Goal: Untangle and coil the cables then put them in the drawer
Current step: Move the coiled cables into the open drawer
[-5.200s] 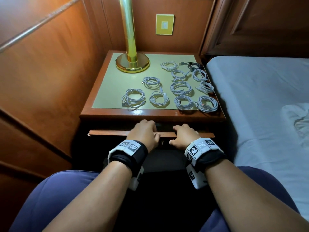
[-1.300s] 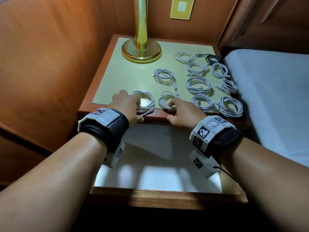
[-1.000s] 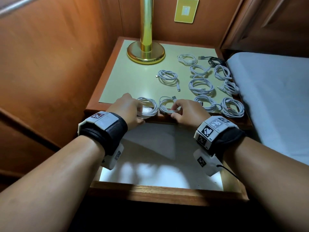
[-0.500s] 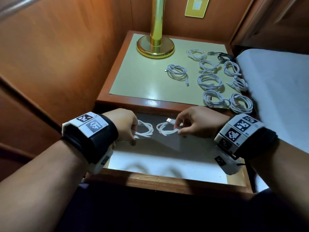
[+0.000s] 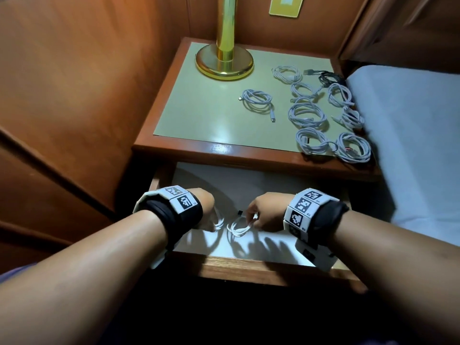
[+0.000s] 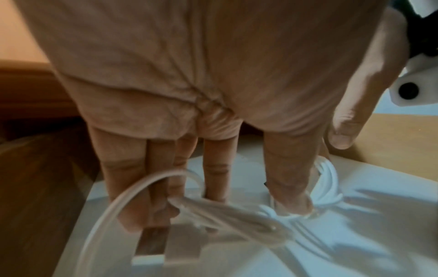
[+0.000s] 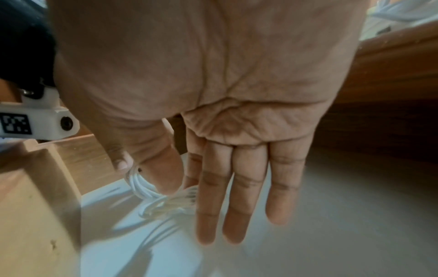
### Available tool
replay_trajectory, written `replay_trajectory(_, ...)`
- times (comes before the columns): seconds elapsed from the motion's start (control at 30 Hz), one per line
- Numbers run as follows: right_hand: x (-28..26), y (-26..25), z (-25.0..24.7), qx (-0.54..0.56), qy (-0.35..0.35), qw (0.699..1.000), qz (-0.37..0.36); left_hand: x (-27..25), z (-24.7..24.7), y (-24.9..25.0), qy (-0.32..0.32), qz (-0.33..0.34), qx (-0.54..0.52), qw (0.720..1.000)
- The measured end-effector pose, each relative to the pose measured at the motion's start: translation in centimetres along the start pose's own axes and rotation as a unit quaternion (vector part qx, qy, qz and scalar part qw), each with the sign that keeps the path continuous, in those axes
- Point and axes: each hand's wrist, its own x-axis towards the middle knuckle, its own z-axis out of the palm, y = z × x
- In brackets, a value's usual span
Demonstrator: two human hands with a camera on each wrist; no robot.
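The drawer point(image 5: 249, 270) is pulled out, showing its white bottom. Both my hands are down inside it. My left hand point(image 5: 207, 216) pinches a coiled white cable point(image 6: 328, 184) between thumb and index finger; a loose loop and its USB plug point(image 6: 151, 241) hang below the other fingers. My right hand point(image 5: 254, 217) pinches a second white coil point(image 7: 142, 187) the same way, with its other fingers straight. Both coils point(image 5: 237, 227) hang just above or on the drawer bottom. Several more white coils point(image 5: 307, 115) and one black cable point(image 5: 328, 77) lie on the nightstand top.
A brass lamp base point(image 5: 224, 63) stands at the back of the nightstand point(image 5: 224, 150). Wood panelling closes the left side, and a bed with a light sheet point(image 5: 410, 133) adjoins on the right. The drawer's wooden side walls flank both wrists.
Both hands picked a coil each off the nightstand's front edge and brought them down into the open drawer; since half a second ago they have sunk lower towards its bottom.
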Motion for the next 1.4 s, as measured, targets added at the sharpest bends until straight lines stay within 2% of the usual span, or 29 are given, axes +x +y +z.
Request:
replay_trajectory(0.27,0.6,0.1,1.5,-0.014,-0.058,0.998,0.029,0.7,1.0,0.3,-0.066,-0.024,0.076,0.995)
replay_trajectory(0.37,0.9,0.2,1.5,-0.016,-0.046,0.998,0.042,0.9,0.9,0.1,-0.052,-0.028,0.083,0.995)
replay_trajectory(0.43,1.0,0.3,1.4,-0.028,-0.031,0.998,0.056,1.4,0.9,-0.5,-0.017,-0.019,0.075,0.997)
replay_trajectory(0.5,1.2,0.4,1.3,-0.039,-0.014,0.997,0.066,1.9,0.9,-0.5,0.014,0.007,0.069,0.997)
replay_trajectory(0.57,1.3,0.3,1.4,-0.038,-0.016,0.997,0.068,2.3,1.1,-0.1,0.004,0.049,0.062,0.997)
replay_trajectory(0.67,1.3,-0.2,1.5,-0.019,-0.031,0.998,0.055,2.8,1.3,0.2,-0.018,0.088,0.085,0.992)
replay_trajectory(0.83,1.0,-1.0,2.2,0.048,-0.038,0.998,0.005,3.0,1.6,-0.4,-0.037,0.031,0.121,0.992)
replay_trajectory(1.0,0.9,-1.7,2.5,0.037,-0.035,0.999,-0.002,3.1,1.5,-0.4,-0.042,0.038,0.128,0.990)
replay_trajectory(1.07,0.8,-1.9,2.4,0.007,-0.019,1.000,0.006,3.6,1.7,-0.5,-0.037,0.068,0.123,0.989)
replay_trajectory(1.2,0.3,-1.7,1.2,-0.008,-0.022,1.000,0.003,4.0,1.9,0.0,0.008,0.172,0.096,0.980)
replay_trajectory(1.27,-0.5,-1.1,-0.4,0.013,0.014,1.000,-0.013,4.0,2.0,0.2,0.008,0.191,0.094,0.977)
replay_trajectory(1.4,-3.7,1.2,-4.5,0.097,0.157,0.982,-0.031,4.4,2.1,-0.1,-0.004,0.196,0.068,0.978)
